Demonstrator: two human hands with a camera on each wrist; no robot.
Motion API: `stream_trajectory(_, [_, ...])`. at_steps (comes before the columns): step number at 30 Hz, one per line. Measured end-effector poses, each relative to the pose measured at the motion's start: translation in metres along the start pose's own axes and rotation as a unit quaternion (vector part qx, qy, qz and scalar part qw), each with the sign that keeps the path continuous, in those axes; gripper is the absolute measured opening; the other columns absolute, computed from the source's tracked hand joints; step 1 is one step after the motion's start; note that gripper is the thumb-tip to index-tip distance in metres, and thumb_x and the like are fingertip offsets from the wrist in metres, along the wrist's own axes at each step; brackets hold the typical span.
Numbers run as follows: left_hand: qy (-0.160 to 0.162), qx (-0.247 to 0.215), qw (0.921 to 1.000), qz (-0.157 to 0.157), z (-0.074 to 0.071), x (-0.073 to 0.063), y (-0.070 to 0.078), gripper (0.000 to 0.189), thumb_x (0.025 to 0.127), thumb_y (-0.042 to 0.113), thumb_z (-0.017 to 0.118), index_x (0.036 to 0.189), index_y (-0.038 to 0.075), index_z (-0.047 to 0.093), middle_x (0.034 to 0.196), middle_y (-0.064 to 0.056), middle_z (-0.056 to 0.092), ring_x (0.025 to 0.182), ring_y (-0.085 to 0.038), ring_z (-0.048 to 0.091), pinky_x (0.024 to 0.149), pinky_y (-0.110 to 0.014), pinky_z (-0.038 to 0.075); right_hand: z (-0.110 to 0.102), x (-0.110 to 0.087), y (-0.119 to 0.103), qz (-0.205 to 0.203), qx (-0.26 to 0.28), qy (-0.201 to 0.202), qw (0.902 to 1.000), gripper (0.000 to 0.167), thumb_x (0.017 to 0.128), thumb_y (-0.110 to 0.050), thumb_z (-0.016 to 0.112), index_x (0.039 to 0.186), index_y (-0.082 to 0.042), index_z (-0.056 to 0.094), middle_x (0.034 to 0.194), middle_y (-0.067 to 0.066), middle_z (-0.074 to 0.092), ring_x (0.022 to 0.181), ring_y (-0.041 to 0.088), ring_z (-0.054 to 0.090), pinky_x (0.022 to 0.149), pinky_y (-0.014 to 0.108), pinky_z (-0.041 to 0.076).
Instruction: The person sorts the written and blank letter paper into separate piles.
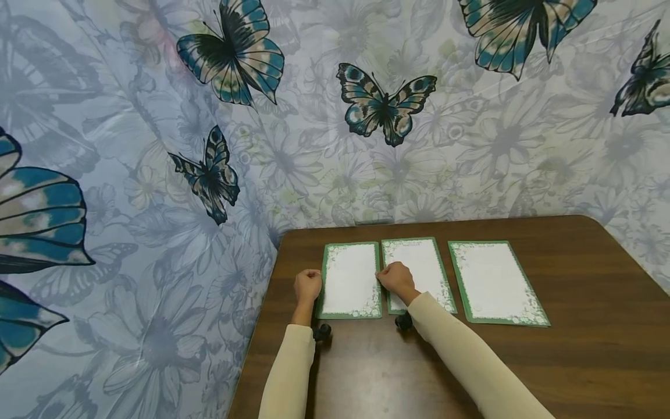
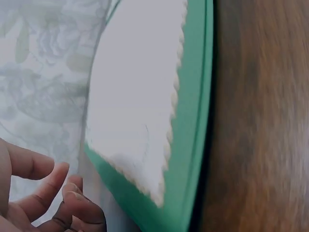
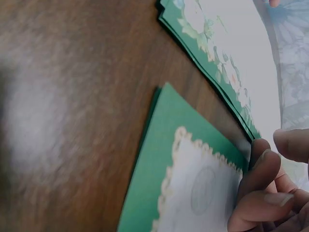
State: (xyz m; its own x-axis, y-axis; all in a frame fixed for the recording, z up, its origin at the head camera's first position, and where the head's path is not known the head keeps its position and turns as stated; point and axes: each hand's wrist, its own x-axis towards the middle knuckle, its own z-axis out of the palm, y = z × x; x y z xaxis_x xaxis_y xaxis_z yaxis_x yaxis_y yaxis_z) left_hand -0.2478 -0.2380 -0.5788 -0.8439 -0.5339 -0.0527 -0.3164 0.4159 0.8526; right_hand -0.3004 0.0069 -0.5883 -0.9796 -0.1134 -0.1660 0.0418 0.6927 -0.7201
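On the table lie three white sheets with green borders and floral trim: a left one (image 1: 349, 279), a middle one (image 1: 419, 265) and a right one (image 1: 499, 279). My left hand (image 1: 307, 285) is at the outer side of the left sheet, its fingers (image 2: 43, 198) loosely bent, with a gap between thumb and fingers. Over the middle sheet reaches my right hand (image 1: 399, 280), covering part of it. In the right wrist view, its bent fingers (image 3: 263, 169) meet the near edge of the left sheet (image 3: 219, 72), which shows layered green edges; the thumb stands apart.
The brown wooden table (image 1: 591, 372) has a rounded far corner. Behind it and to the left hangs pale cloth (image 1: 314, 145) with butterflies and flowers. A small black device (image 1: 322, 333) sits at the left wrist, another black device (image 1: 403, 322) at the right.
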Motion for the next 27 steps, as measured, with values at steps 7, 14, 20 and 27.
stream_trajectory(7, [-0.057, -0.043, 0.9970, 0.030, 0.018, -0.022, 0.024, 0.025, 0.096, 0.018, 0.058, 0.109, 0.003, 0.073, 0.100, -0.014, 0.071, 0.074, -0.020, 0.063, 0.060, -0.031, 0.053, -0.036, -0.010, 0.030, -0.016, 0.020, 0.023, 0.9994, 0.033, 0.097, -0.035, 0.062, 0.096, -0.004, 0.075, 0.067, 0.005, 0.069, 0.053, 0.015, 0.058, 0.047, 0.028, 0.045])
stream_trajectory(14, [-0.246, -0.119, 0.9619, -0.008, 0.041, -0.055, 0.044, 0.035, 0.102, 0.023, 0.055, 0.127, 0.001, 0.064, 0.112, -0.018, 0.068, 0.074, -0.022, 0.067, 0.056, -0.025, 0.055, -0.094, -0.025, 0.072, -0.029, -0.013, 0.018, 0.9993, 0.035, 0.099, -0.030, 0.056, 0.104, 0.001, 0.072, 0.068, 0.007, 0.067, 0.050, 0.015, 0.057, 0.045, 0.030, 0.047])
stream_trajectory(20, [-0.330, -0.142, 0.9326, -0.032, 0.066, -0.061, 0.056, 0.042, 0.103, 0.023, 0.050, 0.137, -0.001, 0.055, 0.129, -0.023, 0.061, 0.075, -0.018, 0.065, 0.056, -0.024, 0.052, -0.134, -0.037, 0.091, 0.005, 0.004, 0.001, 1.0000, 0.036, 0.101, -0.027, 0.050, 0.101, 0.003, 0.070, 0.085, 0.017, 0.070, 0.058, 0.017, 0.062, 0.051, 0.031, 0.055])
stream_trajectory(27, [-0.363, -0.144, 0.9193, -0.046, 0.087, -0.065, 0.067, 0.048, 0.104, 0.027, 0.050, 0.142, -0.002, 0.049, 0.139, -0.023, 0.053, 0.076, -0.015, 0.065, 0.058, -0.024, 0.051, -0.149, -0.043, 0.101, 0.041, 0.047, -0.016, 0.9979, 0.039, 0.101, -0.027, 0.052, 0.115, 0.007, 0.064, 0.109, 0.025, 0.066, 0.064, 0.017, 0.068, 0.055, 0.032, 0.059])
